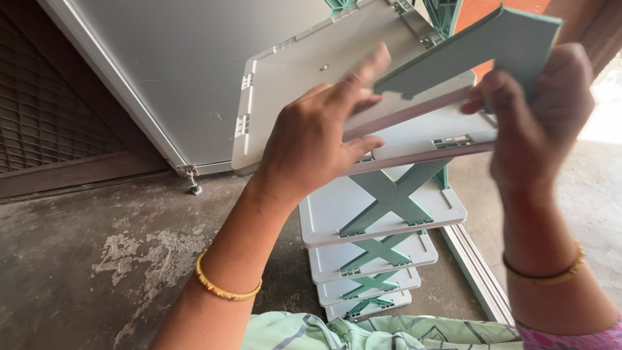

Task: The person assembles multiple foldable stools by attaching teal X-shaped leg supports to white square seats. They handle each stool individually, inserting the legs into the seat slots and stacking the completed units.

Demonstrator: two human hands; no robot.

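Holding up a pale grey shelf panel point(304, 71), tilted, raised above the folding rack point(382, 214) and in front of a grey metal door point(188, 58). Gripping the panel's near edge with the left hand point(317, 133), fingers spread and laid flat across the top face, thumb tucked beneath. Pinching a mint-green side panel point(499, 45) in the right hand point(538, 116), fingers curled round its lower edge, the panel slanting up and overlapping the grey panel's right corner. Standing just below: the rack itself, grey tiers stacked one under another, joined by mint-green cross braces point(389, 194), the lowest tiers partly hidden by patterned green cloth point(363, 334) at the bottom edge. Wearing a gold bangle point(223, 291) on the left wrist and another bangle point(551, 272) on the right. Lying underneath everything: a stained concrete floor point(97, 253). Running beside the rack on the right: a pale metal track point(476, 272). Showing at far left: a dark latticed grille point(39, 110).
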